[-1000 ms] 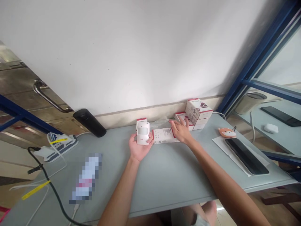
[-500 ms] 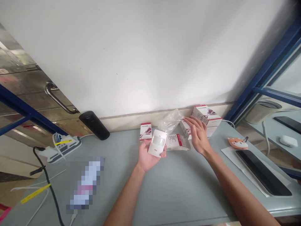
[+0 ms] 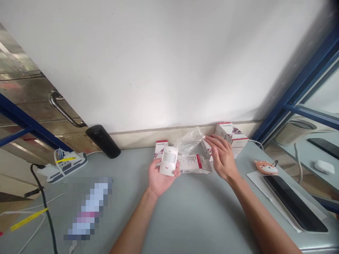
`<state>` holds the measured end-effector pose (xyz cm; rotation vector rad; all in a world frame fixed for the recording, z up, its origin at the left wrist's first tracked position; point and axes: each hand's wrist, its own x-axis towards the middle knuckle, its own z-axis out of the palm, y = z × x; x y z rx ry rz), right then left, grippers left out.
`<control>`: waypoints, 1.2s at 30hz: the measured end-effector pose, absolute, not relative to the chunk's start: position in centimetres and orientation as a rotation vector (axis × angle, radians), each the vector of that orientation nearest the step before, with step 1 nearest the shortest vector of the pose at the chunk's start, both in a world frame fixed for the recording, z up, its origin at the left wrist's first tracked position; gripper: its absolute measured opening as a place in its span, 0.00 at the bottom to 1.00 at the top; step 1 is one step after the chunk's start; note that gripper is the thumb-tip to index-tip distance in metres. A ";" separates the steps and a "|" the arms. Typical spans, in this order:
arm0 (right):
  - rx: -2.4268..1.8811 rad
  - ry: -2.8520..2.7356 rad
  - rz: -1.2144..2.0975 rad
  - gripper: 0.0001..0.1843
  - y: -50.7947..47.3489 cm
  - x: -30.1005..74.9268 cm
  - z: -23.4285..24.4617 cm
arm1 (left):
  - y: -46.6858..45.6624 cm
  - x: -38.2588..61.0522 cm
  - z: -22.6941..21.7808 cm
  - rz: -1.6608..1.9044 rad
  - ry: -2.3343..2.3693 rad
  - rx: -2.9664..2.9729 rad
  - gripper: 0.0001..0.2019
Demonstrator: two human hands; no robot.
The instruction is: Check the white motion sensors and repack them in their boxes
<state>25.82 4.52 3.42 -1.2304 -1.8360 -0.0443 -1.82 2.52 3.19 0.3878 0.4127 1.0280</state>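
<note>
A white motion sensor (image 3: 168, 161) with a pale lens window lies upright in my left hand (image 3: 160, 180), fingers closed around its lower part. My right hand (image 3: 221, 157) is held over the boxes at the right, fingers long and close together. A clear plastic bag (image 3: 192, 141) runs from its fingertips towards the top of the sensor; the exact grip on the bag is hard to see. Under the bag lies an opened red and white box (image 3: 193, 164). Behind the sensor stands a small red and white box (image 3: 161, 145), partly hidden.
Stacked red and white boxes (image 3: 234, 135) stand by the wall behind my right hand. A black cylinder (image 3: 103, 141), a power strip (image 3: 69, 165) with cables and a pixelated object (image 3: 88, 210) are at left. An orange animal-faced item (image 3: 266, 167) and dark tablet-like device (image 3: 295, 203) are at right.
My left hand has drawn the sensor slightly left, away from the bag. My right hand stays nearly in place at the bag's end. The whole view has shifted a little.
</note>
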 end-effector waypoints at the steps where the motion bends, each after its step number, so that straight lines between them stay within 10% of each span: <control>1: -1.230 -1.836 -0.040 0.27 4.5 25.8 3.4 | 2.5 -1.8 3.2 1.029 0.413 0.391 0.17; 36: -1.217 -1.725 -0.026 0.27 4.6 24.1 1.8 | 2.0 -0.2 1.4 0.653 0.404 0.645 0.24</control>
